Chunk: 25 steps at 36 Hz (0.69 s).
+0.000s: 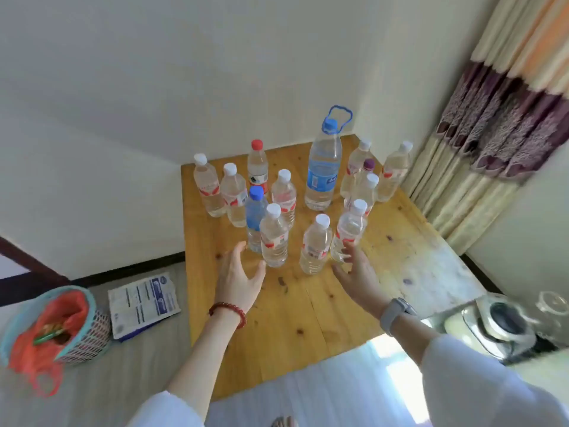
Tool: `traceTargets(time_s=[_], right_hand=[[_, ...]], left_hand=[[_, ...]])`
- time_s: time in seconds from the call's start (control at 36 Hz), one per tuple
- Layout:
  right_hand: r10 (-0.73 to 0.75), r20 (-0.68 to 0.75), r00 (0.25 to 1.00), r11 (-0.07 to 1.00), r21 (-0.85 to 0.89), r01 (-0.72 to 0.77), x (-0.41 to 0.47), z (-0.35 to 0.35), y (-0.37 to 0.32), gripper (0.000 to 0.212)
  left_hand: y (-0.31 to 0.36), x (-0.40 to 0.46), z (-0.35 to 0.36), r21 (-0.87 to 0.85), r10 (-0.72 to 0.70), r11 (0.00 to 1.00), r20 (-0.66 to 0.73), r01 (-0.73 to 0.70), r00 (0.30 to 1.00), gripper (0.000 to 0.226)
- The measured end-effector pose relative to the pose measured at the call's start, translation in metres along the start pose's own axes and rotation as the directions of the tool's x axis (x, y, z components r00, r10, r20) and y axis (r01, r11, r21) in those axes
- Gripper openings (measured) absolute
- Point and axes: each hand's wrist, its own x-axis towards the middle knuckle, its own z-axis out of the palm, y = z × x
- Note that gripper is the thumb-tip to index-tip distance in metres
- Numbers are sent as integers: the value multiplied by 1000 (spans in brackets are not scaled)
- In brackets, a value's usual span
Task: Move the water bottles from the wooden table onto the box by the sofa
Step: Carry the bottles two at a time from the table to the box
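Two open hands [238, 278] (left) [358, 274] flank nearest bottles [273, 238].

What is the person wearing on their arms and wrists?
Both arms have loose white sleeves pushed back from the wrists. The left hand has a bracelet of round dark red beads around its wrist. The right hand has a watch with a pale grey band on its wrist.

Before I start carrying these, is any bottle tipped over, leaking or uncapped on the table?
Nothing stands out. The clear plastic water bottles all stand upright and capped on the wooden table, with no puddle visible. Both hands, left and right, are open and hold nothing.
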Motion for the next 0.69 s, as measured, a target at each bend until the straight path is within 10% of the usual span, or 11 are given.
traceTargets(time_s=[0.28, 0.69], right_hand=[[166, 65, 984, 978, 113, -173, 62, 61, 40, 85], [167, -21, 986, 954, 257, -156, 68, 76, 48, 61]], left_hand=[[-46, 78, 71, -110, -145, 981, 116, 158, 983, 80], [-53, 107, 102, -148, -27, 988, 33, 31, 999, 69]])
